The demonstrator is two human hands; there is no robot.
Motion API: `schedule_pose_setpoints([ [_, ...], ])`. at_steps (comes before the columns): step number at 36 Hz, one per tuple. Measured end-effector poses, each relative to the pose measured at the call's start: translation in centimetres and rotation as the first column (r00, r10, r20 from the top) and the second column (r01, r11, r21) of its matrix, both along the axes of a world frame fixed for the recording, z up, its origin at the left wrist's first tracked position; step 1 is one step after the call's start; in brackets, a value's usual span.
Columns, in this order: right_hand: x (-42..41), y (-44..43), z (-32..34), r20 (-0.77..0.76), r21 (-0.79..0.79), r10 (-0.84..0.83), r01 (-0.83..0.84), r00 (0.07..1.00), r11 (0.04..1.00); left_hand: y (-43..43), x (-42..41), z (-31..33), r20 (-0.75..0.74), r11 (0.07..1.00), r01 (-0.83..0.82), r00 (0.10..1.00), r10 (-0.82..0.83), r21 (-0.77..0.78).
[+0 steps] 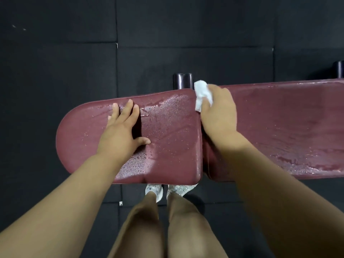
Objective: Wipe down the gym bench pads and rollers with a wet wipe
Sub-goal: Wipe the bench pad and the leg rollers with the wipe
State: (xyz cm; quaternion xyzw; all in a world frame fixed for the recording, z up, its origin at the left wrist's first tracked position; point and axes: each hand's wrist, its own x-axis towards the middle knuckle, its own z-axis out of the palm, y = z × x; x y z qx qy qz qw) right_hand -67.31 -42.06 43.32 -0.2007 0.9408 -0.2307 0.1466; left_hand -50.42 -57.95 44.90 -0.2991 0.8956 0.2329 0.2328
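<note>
So the wet wipe (202,94) is bunched up in the right hand (218,110), with the fingers curled round it and white tufts poking out past them. It's held right at the far end of the gap (204,174) between the seat pad (171,136) and the long back pad (288,127). The left hand (121,131) is laid flat on the seat pad, fingers straight and spread, nothing held. It's probably there as a brace.

Handling-wise, the wipe can be taken as light, limp and soggy. It's best kept wadded and pinned under the fingertips rather than pinched by a corner, otherwise it'd likely get rolled up or dragged out of the grip. Both pads are seen beaded and streaked with wet, so the maroon vinyl should be reckoned slippery. The padding is presumably soft and will give a bit. Nothing fragile here, so firm pressure can be used, though the wipe could get snagged along the gap's edges.

One black roller (182,81) is seen just behind the seat pad and another roller (339,68) at the far right edge. Whether they've been wiped can't be told. Being round, they'd be better wrapped with the wipe than swiped flat.
</note>
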Motion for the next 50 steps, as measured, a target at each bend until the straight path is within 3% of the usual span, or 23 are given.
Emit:
schedule_pose_setpoints([
  [2, 1.7, -0.7, 0.1, 0.053, 0.003, -0.057, 0.057, 0.997, 0.998, 0.0, 0.1, -0.1, -0.012, 1.000, 0.000, 1.000, 0.000, 0.001],
  [4, 4.1, -1.2, 0.7, 0.098, -0.056, 0.008, -0.002, 0.995, 0.998, -0.1, 0.3, -0.2, -0.027, 1.000, 0.000, 1.000, 0.000, 0.005],
  [8, 8.0, -1.1, 1.4, 0.183, -0.148, 0.411, -0.388, 0.893, 0.910, -0.4, 0.7, -0.5, -0.049, 1.000, 0.006, 0.999, -0.005, 0.027],
  [10, 8.0, -0.1, 1.1, 0.118, -0.135, 0.457, -0.442, 0.882, 0.887, -0.6, 0.9, -0.7, -0.058, 0.999, 0.017, 0.998, -0.015, 0.032],
  [12, 6.8, 0.9, 0.8, 0.078, -0.098, 0.344, -0.336, 0.936, 0.937, -0.7, 1.0, -0.8, -0.068, 0.999, 0.038, 0.997, -0.036, 0.028],
  [15, 5.3, 2.4, 0.6, 0.132, -0.122, 0.040, -0.024, 0.990, 0.992, -0.7, 1.2, -0.8, -0.094, 0.998, 0.058, 0.994, -0.055, 0.033],
  [20, 8.6, 1.1, 0.5, 0.105, -0.018, -0.305, 0.308, 0.947, 0.951, -0.7, 1.5, -0.5, -0.119, 0.995, 0.101, 0.988, -0.099, 0.016],
  [22, 10.8, 0.3, 0.4, 0.106, -0.022, -0.256, 0.259, 0.961, 0.966, -0.9, 1.5, -0.3, -0.116, 0.992, 0.125, 0.986, -0.122, 0.012],
  [25, 14.1, -0.2, 0.9, 0.173, -0.144, 0.076, -0.051, 0.982, 0.988, -1.3, 1.9, 0.2, -0.128, 0.981, 0.193, 0.973, -0.195, -0.023],
  [27, 14.6, 0.9, 0.7, 0.087, -0.116, 0.238, -0.227, 0.967, 0.967, -1.4, 2.4, 0.4, -0.150, 0.971, 0.233, 0.959, -0.240, -0.059],
  [29, 13.6, 2.7, 0.5, -0.010, -0.034, 0.152, -0.152, 0.988, 0.988, -1.4, 3.1, 0.6, -0.161, 0.965, 0.255, 0.952, -0.261, -0.057],
  [31, 12.3, 4.2, 0.9, -0.038, 0.035, -0.111, 0.112, 0.993, 0.993, -1.1, 3.8, 0.5, -0.159, 0.961, 0.277, 0.948, -0.277, -0.022],
  [33, 12.1, 5.4, 0.8, 0.069, 0.052, -0.376, 0.373, 0.924, 0.926, -0.7, 4.4, 0.3, -0.148, 0.951, 0.308, 0.941, -0.305, -0.002],
  [36, 14.2, 3.9, 0.4, 0.083, 0.068, -0.560, 0.556, 0.824, 0.828, -0.6, 4.9, -0.3, -0.103, 0.930, 0.366, 0.925, -0.366, -0.020],
  [38, 16.3, 1.9, 0.2, 0.098, 0.054, -0.584, 0.581, 0.806, 0.812, -0.7, 5.0, -0.5, -0.091, 0.922, 0.385, 0.918, -0.386, -0.027],
  [39, 17.6, 1.0, 0.3, 0.106, 0.034, -0.520, 0.520, 0.848, 0.854, -0.8, 5.0, -0.5, -0.095, 0.921, 0.390, 0.916, -0.391, -0.028],
  [42, 20.8, -0.2, 0.8, 0.169, -0.040, -0.109, 0.118, 0.980, 0.992, -1.1, 5.0, -0.5, -0.090, 0.914, 0.405, 0.910, -0.405, -0.022],
  [44, 20.7, 0.9, 0.7, 0.163, 0.134, 0.081, -0.103, 0.983, 0.986, -1.4, 5.0, -0.5, -0.090, 0.912, 0.411, 0.908, -0.410, -0.015],
  [46, 19.4, 3.0, 0.2, 0.121, 0.218, 0.012, -0.039, 0.993, 0.975, -1.4, 5.0, -0.5, -0.096, 0.908, 0.419, 0.903, -0.419, -0.020],
  [48, 18.0, 5.0, 0.3, 0.056, 0.174, -0.227, 0.214, 0.972, 0.961, -1.4, 5.0, -0.5, -0.092, 0.906, 0.422, 0.901, -0.423, -0.027],
  [50, 17.4, 6.1, 0.3, 0.026, 0.155, -0.461, 0.452, 0.887, 0.879, -1.3, 4.9, -0.6, -0.089, 0.905, 0.424, 0.901, -0.424, -0.029],
])
